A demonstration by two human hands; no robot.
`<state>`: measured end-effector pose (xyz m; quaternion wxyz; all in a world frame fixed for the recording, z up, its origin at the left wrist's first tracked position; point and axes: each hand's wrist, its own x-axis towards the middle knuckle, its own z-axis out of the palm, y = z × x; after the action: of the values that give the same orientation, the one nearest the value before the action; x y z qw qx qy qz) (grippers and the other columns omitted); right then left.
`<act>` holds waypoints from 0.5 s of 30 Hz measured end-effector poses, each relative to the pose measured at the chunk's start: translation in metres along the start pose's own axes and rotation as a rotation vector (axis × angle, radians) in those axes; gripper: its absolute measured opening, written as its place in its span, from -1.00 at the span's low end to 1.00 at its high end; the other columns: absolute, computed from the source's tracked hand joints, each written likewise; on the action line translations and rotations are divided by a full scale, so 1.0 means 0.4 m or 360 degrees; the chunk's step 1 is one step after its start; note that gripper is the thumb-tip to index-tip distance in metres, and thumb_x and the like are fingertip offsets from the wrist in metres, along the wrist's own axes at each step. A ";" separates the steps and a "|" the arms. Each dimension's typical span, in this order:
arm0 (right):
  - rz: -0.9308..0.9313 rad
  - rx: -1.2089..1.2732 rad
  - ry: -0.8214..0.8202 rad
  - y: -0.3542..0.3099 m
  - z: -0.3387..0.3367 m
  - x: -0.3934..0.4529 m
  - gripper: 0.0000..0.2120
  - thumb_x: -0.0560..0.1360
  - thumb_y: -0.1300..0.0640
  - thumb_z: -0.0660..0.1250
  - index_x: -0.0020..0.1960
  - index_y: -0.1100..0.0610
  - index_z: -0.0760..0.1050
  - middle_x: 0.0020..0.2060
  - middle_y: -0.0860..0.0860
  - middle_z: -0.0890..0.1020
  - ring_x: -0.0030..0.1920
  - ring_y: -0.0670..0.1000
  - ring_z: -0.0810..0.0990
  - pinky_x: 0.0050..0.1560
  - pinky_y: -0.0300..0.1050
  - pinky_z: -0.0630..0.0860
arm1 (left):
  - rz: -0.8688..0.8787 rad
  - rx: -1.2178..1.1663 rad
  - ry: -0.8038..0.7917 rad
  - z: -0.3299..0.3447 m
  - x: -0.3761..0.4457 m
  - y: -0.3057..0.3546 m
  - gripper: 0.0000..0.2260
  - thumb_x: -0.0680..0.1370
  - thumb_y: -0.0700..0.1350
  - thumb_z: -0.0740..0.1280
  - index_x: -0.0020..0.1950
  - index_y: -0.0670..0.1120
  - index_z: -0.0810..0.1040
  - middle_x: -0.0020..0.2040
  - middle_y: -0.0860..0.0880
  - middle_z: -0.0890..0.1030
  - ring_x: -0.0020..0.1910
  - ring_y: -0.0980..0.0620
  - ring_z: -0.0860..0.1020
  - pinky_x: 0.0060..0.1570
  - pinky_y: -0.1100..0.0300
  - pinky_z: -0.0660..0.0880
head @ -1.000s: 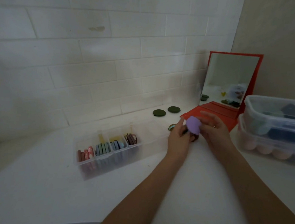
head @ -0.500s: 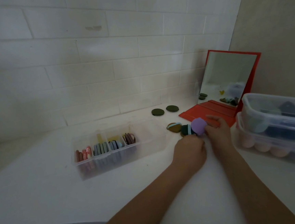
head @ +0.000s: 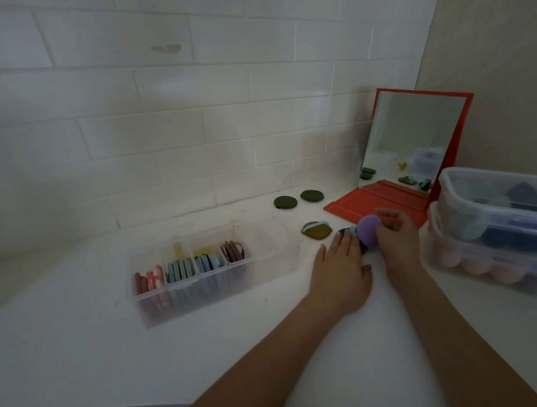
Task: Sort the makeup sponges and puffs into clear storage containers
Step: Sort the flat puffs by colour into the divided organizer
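A clear divided container point(head: 214, 269) stands at the left of the white tabletop point(head: 78, 349). Its left compartments hold flat puffs point(head: 182, 269) set on edge, grouped by colour (red and pink, grey-green, blue, dark brown); its rightmost compartment shows no contents.

Behind the container's right end, two dark green round puffs point(head: 297, 198) lie flat, just beside each other, near the tiled wall.

Right of the container, an olive puff with a light blue strap point(head: 316, 230) lies flat on the tabletop.

The left hand point(head: 339, 270) lies palm down with straight fingers; its fingertips rest on a dark puff point(head: 344, 231), which is mostly hidden beneath them. This grip is flat and closes on nothing.

The right hand point(head: 396, 232) holds a purple sponge point(head: 370, 227) just above the dark puff, with fingers curled round the sponge's right side. This grip is closed on the sponge.

Behind the hands, a red folding mirror point(head: 418, 144) stands open on its red base.

At the far right, two clear tubs are stacked. The upper tub point(head: 507, 202) contains dark blue and pale green items; the lower tub point(head: 480, 262) contains pink rounded sponges.
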<state>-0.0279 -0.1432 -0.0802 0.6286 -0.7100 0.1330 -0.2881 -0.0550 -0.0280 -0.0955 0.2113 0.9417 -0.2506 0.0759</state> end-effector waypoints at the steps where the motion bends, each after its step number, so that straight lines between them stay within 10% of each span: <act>1: -0.0007 -0.0010 -0.0005 0.001 0.000 0.000 -0.60 0.42 0.45 0.15 0.21 0.23 0.46 0.01 0.05 0.50 -0.03 0.01 0.48 -0.27 -0.34 0.39 | -0.0007 -0.0015 0.0009 -0.001 -0.001 0.003 -0.45 0.63 -0.03 0.10 0.55 -0.12 -0.02 0.57 -0.09 0.00 0.54 0.00 -0.04 0.47 0.00 -0.05; 15: -0.0044 0.0172 -0.0346 -0.008 0.012 -0.001 -0.70 0.50 0.43 0.15 0.15 0.29 0.54 0.04 0.11 0.59 0.02 0.04 0.54 -0.06 -0.18 0.50 | -0.0060 -0.0184 -0.0042 -0.023 -0.015 -0.014 -0.44 0.59 -0.18 0.15 0.54 -0.22 0.00 0.53 -0.20 0.12 0.45 -0.15 0.22 0.41 0.06 0.15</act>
<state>-0.0262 -0.1386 -0.0775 0.6727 -0.7039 0.0386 -0.2247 -0.0577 -0.0167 -0.0906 0.2633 0.9334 -0.2396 0.0448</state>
